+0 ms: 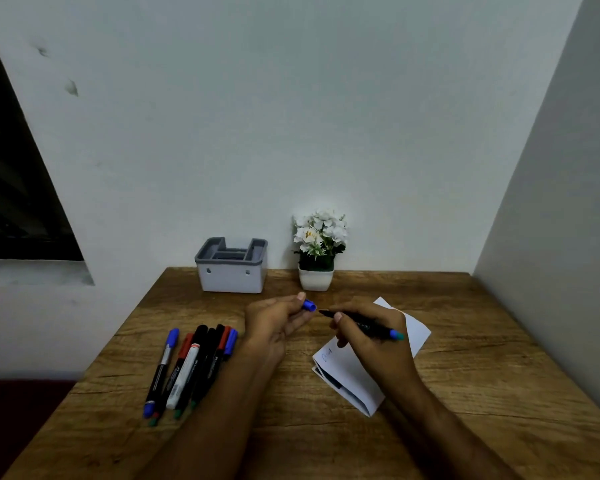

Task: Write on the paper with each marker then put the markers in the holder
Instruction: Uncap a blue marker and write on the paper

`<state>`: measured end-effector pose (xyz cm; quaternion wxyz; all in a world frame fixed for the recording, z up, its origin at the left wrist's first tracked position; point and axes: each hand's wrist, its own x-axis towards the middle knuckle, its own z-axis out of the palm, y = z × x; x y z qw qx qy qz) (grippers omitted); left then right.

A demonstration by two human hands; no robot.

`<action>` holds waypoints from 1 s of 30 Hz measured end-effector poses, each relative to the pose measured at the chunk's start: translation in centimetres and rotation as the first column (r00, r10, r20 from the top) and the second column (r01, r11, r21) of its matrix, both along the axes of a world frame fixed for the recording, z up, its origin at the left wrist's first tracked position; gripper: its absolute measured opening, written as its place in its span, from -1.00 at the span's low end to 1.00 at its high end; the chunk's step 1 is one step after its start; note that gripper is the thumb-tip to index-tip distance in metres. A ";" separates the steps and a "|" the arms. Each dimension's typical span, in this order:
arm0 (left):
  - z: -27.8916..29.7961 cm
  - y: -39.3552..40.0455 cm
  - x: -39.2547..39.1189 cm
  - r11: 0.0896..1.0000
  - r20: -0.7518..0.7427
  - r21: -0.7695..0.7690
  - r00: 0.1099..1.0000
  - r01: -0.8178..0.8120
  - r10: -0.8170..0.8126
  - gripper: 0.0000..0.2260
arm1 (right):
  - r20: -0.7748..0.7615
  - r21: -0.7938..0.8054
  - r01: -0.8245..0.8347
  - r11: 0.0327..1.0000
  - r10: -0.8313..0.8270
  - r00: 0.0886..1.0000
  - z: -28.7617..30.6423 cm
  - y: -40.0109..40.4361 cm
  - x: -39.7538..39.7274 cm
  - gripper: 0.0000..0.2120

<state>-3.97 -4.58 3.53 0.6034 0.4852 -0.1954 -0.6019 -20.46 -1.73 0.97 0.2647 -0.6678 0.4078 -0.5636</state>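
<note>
My left hand (276, 320) pinches a blue marker cap (309, 305) above the table. Just right of it, my right hand (371, 336) grips an uncapped black marker (361, 323) with a blue end, its tip pointing left toward the cap, a small gap between them. Under my right hand lies a folded white paper (352, 379) with a small blue scribble near its left edge. Several capped markers (187, 368) in blue, red, black and white lie side by side at the left. The grey-and-white holder (232, 275) stands at the back by the wall.
A white pot of white flowers (317, 251) stands right of the holder against the wall. A side wall borders the wooden table (465, 341) on the right. The table's left edge drops off toward a dark floor.
</note>
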 end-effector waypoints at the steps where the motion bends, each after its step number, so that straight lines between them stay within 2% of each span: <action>1: 0.0 0.2 -0.2 1.000 -0.001 -0.003 1.000 0.003 -0.003 -0.86 | 0.001 0.001 -0.001 1.000 0.001 1.000 0.0 0.0 0.1 -0.80; 5: -0.2 0.6 -0.9 1.000 -0.005 -0.022 1.000 0.022 -0.022 -0.87 | -0.012 -0.013 0.012 1.000 -0.012 1.000 -0.2 0.0 0.3 -0.75; 9: -0.3 0.8 -1.0 1.000 -0.016 -0.013 1.000 0.018 -0.018 -0.83 | 0.047 -0.001 0.033 0.999 -0.033 0.998 -0.4 -0.1 0.4 -0.86; 14: -0.1 1.4 -1.8 1.000 -0.081 -0.014 0.997 0.012 -0.013 -0.78 | 0.053 -0.034 0.034 0.999 -0.032 0.998 -0.7 -0.9 0.7 -0.91; 20: 0.4 1.2 -2.3 0.997 -0.104 -0.009 0.992 -0.071 0.069 -0.89 | 0.119 -0.025 -0.005 1.000 0.008 0.993 -0.2 -1.6 1.1 -0.86; 23: 0.8 1.0 -2.2 0.995 -0.101 -0.030 0.991 -0.091 0.088 -0.87 | 0.157 -0.007 -0.049 0.999 0.049 0.986 0.0 -2.2 1.4 -0.84; 27: 1.2 1.0 -1.7 0.991 -0.082 -0.056 0.990 -0.118 0.113 -0.76 | 0.162 0.018 -0.063 0.998 0.059 0.985 0.0 -3.0 2.5 -0.94; 30: 1.6 0.7 -0.4 0.979 -0.025 -0.099 0.984 -0.180 0.178 -0.73 | 0.094 0.061 -0.075 0.995 0.069 0.993 -0.4 -3.6 3.0 -0.80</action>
